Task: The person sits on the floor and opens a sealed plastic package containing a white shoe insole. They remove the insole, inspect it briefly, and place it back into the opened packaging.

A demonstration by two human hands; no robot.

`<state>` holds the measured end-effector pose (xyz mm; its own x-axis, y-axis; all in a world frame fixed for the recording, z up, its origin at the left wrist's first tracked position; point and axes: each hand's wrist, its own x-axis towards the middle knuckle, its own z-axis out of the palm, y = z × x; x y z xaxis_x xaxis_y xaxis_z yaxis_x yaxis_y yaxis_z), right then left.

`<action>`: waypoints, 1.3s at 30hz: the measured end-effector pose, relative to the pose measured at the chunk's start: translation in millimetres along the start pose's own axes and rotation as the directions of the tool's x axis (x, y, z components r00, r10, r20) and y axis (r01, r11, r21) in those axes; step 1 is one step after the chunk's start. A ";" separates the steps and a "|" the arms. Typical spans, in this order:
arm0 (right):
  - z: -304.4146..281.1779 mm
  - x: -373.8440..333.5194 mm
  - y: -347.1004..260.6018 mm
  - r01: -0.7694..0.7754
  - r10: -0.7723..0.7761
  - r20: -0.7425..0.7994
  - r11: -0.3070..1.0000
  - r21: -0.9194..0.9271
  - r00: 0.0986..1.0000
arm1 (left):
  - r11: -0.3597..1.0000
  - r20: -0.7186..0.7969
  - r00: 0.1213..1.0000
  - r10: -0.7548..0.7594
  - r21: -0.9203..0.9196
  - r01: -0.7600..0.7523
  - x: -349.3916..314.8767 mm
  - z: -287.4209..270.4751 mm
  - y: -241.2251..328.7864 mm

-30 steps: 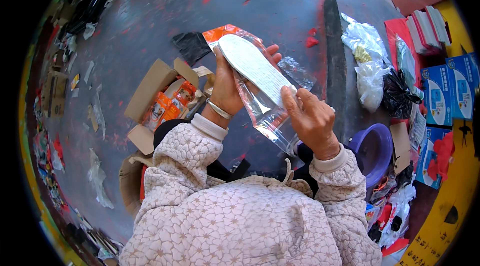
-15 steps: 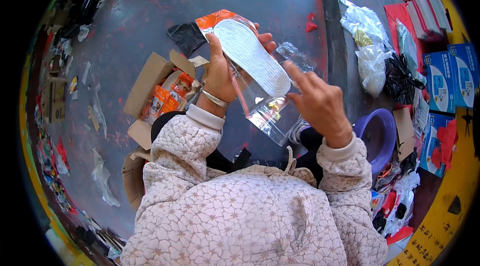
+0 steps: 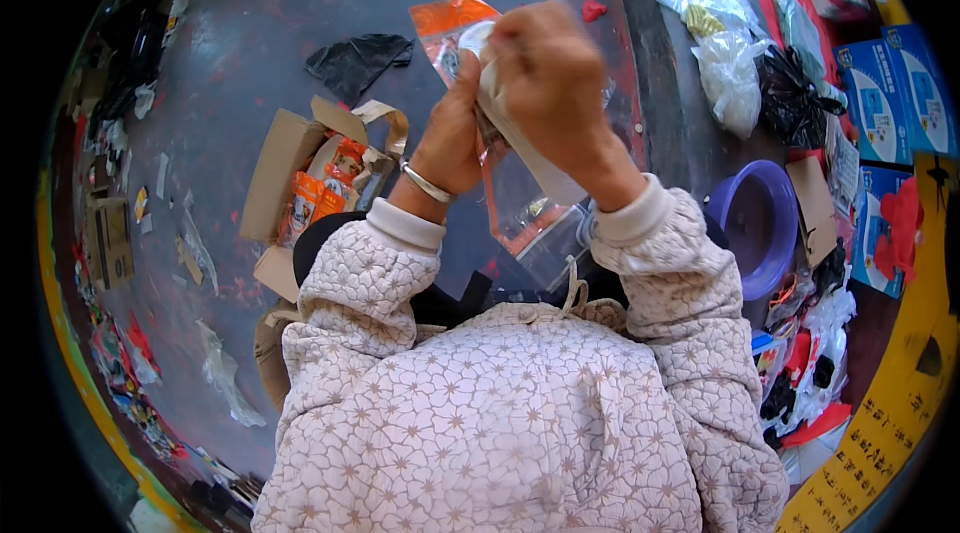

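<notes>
Right now both hands grip one item: the right hand [image 3: 548, 83] pinches the white insole [image 3: 530, 153] while the left hand [image 3: 455, 138] holds the clear orange-edged bag [image 3: 515, 213] above the floor [image 3: 250, 53]. A skewed push could likely crumple the bag or drop the insole.

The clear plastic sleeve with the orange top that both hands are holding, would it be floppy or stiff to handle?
The clear plastic sleeve is probably floppy: its free lower part hangs below the left hand and right hand. The pale insole inside likely stiffens it somewhat. Its glossy film looks slippery and light.
</notes>
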<state>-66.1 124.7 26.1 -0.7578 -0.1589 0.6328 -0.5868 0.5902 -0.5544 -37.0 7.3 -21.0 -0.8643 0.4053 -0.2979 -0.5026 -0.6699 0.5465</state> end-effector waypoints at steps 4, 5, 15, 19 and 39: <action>2.4 -21.2 -6.6 0.119 -0.112 0.329 0.993 -0.002 0.938 | 0.991 -0.070 0.997 0.014 -0.135 -0.024 3.0 -11.0 7.7; -3.9 -30.7 -12.1 0.150 -0.149 0.389 0.988 0.028 0.909 | 0.983 -0.105 0.981 0.162 -0.073 -0.170 3.5 -13.2 12.5; -8.3 -64.9 -8.5 0.099 -0.214 0.370 0.947 0.307 0.904 | 0.844 0.064 0.993 -0.098 -0.523 0.117 -4.0 -12.8 2.9; -17.3 -51.8 -9.9 -0.041 -0.115 0.407 0.933 0.356 0.906 | 0.888 0.179 0.980 -0.091 -0.431 0.161 -4.2 -9.9 7.9; -19.7 -24.5 5.5 -0.748 0.324 0.713 -0.027 0.664 0.622 | 0.954 -0.159 0.944 0.288 0.130 -0.269 -3.7 1.8 -10.9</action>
<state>-45.2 147.3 18.2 -0.8647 -0.4719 -0.1718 0.3928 -0.4221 -0.8170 -28.2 14.2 -24.4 -0.9644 0.0906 -0.2486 -0.2440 -0.6676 0.7034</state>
